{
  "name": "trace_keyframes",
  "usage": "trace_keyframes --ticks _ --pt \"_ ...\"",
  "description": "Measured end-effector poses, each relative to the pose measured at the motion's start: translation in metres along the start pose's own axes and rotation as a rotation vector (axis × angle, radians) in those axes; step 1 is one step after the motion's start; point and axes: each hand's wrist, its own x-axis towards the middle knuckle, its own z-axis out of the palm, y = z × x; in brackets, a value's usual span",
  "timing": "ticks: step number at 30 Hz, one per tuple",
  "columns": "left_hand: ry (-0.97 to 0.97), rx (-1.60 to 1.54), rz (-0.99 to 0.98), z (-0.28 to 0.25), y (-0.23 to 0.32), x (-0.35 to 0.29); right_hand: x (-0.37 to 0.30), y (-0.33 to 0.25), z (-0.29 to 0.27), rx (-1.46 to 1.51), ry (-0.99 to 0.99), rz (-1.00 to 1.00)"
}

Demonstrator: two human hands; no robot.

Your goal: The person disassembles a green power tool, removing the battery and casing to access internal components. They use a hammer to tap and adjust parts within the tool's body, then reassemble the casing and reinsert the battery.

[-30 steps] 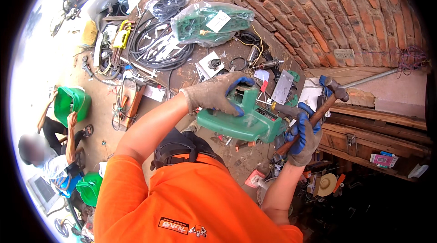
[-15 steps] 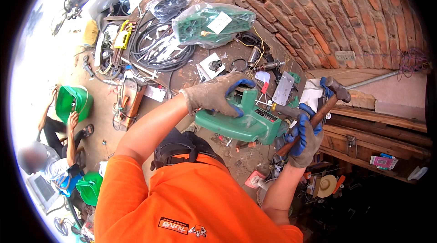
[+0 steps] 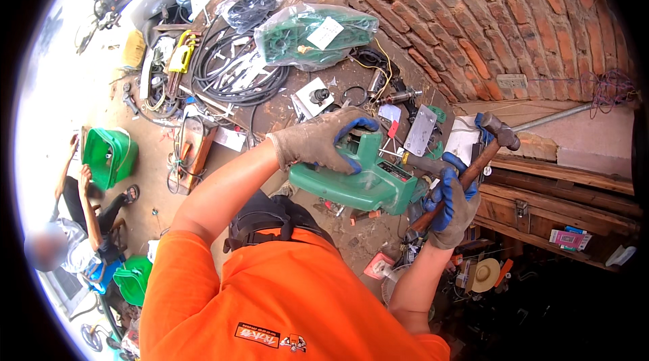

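My left hand [image 3: 326, 143], in a grey glove with blue fingertips, is closed around the upper end of a green power-tool housing [image 3: 338, 190]. My right hand [image 3: 454, 209], gloved the same way, grips a hammer by its wooden handle [image 3: 481, 160]; the metal head [image 3: 501, 132] points up and right. A screwdriver [image 3: 418, 162] with a dark and yellow handle also runs into the right fingers. Its shaft reaches left to the housing; whether the tip touches a screw is too small to tell.
On the workbench lie a bagged green casing [image 3: 297, 43], a coiled black cable [image 3: 270, 90], a metal plate [image 3: 420, 131] and loose parts. A brick wall [image 3: 439, 16] rises behind. Wooden planks [image 3: 554, 205] are at right. At left a seated person holds a green bucket [image 3: 122, 158].
My hands, the housing and the screwdriver look almost unmoved. The hammer head has shifted very slightly. At left, the seated person's hand has moved left along the green bucket and the body has leaned back.
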Motion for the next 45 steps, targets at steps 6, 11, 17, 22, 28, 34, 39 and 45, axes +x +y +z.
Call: trace_keyframes --ticks 6,11,17,22,28,34,39,45 --pt "-0.010 0.013 -0.004 0.001 -0.001 0.000 -0.001 0.002 -0.001 -0.013 0.008 -0.005" --pt "0.002 0.037 -0.006 0.001 -0.003 -0.001 0.001 0.004 -0.003 0.023 -0.001 0.012" --pt "-0.002 0.033 -0.031 0.001 0.007 -0.002 0.003 0.008 -0.007 0.043 -0.032 0.013" --pt "0.050 0.236 -0.062 0.010 0.030 0.006 -0.004 0.007 0.005 0.102 -0.021 0.039" --pt "0.075 0.361 -0.088 0.017 0.035 0.010 -0.006 0.002 0.008 0.129 -0.026 0.039" --pt "0.026 0.373 -0.043 0.017 0.031 0.011 -0.013 -0.002 0.006 0.085 -0.024 0.075" --pt "-0.032 0.329 -0.056 0.013 0.028 0.018 -0.019 -0.006 0.006 0.049 -0.032 0.070" --pt "0.006 0.280 -0.113 0.006 0.029 0.013 -0.029 -0.016 -0.039 -0.180 0.021 0.011"
